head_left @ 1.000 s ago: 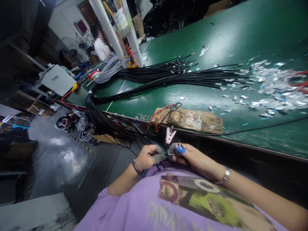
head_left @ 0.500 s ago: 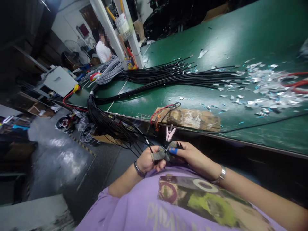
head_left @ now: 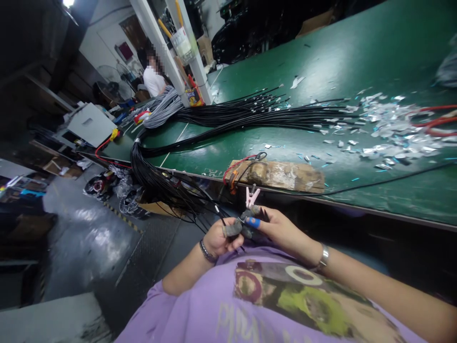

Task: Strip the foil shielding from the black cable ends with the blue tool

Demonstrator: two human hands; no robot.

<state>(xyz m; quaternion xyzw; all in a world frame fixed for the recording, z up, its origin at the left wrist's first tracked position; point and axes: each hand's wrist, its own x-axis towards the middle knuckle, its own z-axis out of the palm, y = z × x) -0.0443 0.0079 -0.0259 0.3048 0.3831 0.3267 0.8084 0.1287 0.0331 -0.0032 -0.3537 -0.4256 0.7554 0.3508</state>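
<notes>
My left hand (head_left: pixel 219 237) and my right hand (head_left: pixel 276 227) meet close in front of my chest, below the edge of the green table (head_left: pixel 321 52). Both are closed, fingertips wrapped in grey tape, one right fingertip in blue. They pinch the end of a thin black cable (head_left: pixel 218 213) that comes from the thick black cable bundle (head_left: pixel 157 183) hanging over the table edge. A pink clip (head_left: pixel 252 196) sticks up just above my fingers.
A worn wooden block (head_left: pixel 282 175) with red and black wires sits at the table edge. Silvery and blue scraps (head_left: pixel 389 128) litter the right side. A grey cable bundle (head_left: pixel 162 107), white posts and a person in white stand at the far end. Dark floor lies left.
Both hands have risen slightly and shifted a little, still pinched together on the cable end. The view has tilted slightly.
</notes>
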